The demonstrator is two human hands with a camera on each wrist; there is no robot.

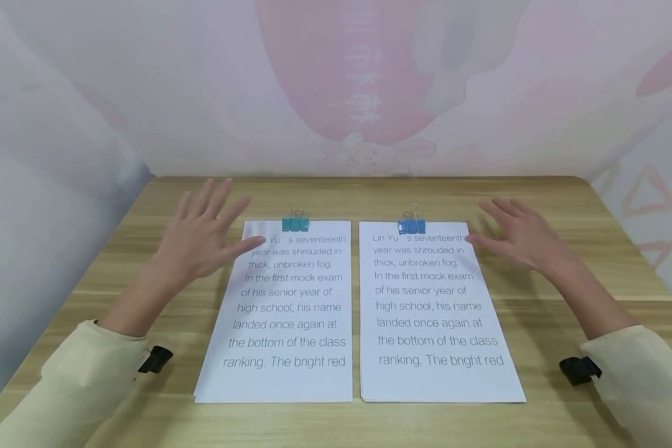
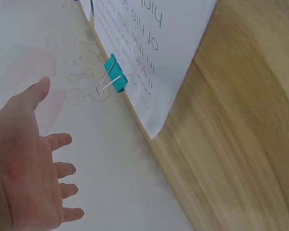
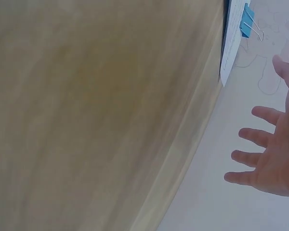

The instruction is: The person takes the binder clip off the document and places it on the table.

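Your left hand [image 1: 201, 233] and right hand [image 1: 518, 233] hover with fingers spread, holding nothing, beside two clipped paper stacks [image 1: 282, 308] on the worktop [image 1: 565, 205] (teal clip [image 1: 295, 223], blue clip [image 1: 412, 225]). You seem between grasps; next, pinch one.

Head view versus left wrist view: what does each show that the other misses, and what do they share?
Only the head view shows the right hand, the right paper stack with its blue binder clip, and both cream sleeves. Only the left wrist view shows the teal binder clip's wire handles close up. Both show the open left hand, the left paper stack and the wooden table.
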